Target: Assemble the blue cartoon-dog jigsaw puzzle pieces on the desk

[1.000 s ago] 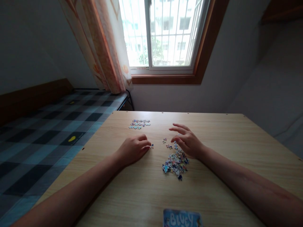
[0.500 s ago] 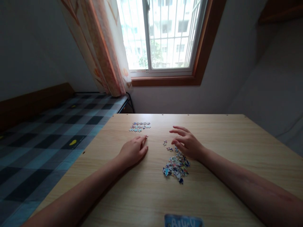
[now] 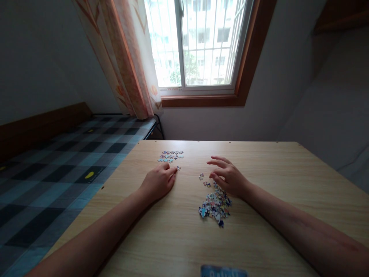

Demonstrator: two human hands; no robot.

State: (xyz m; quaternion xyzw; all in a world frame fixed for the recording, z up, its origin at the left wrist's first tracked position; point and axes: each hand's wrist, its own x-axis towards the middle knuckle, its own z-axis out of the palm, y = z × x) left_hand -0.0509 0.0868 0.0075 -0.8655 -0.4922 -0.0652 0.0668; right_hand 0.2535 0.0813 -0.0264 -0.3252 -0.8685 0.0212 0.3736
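My left hand (image 3: 158, 182) rests on the wooden table (image 3: 273, 181) with its fingers curled together. Its fingertips pinch a single small puzzle piece (image 3: 178, 168), just below a small assembled patch of puzzle (image 3: 170, 156). My right hand (image 3: 228, 176) hovers open, fingers spread, over the far end of a heap of loose colourful puzzle pieces (image 3: 215, 204). A few stray pieces (image 3: 201, 176) lie just left of its fingertips.
The top of a blue puzzle box (image 3: 223, 271) shows at the table's near edge. A bed with a blue-and-black checked cover (image 3: 57, 169) runs along the table's left side. Behind the table are a barred window (image 3: 201, 42) and an orange curtain (image 3: 129, 57).
My left hand has moved the single piece away from me and leftward, toward the assembled patch. My right hand has barely shifted. The view has tilted up slightly, so the box shows less.
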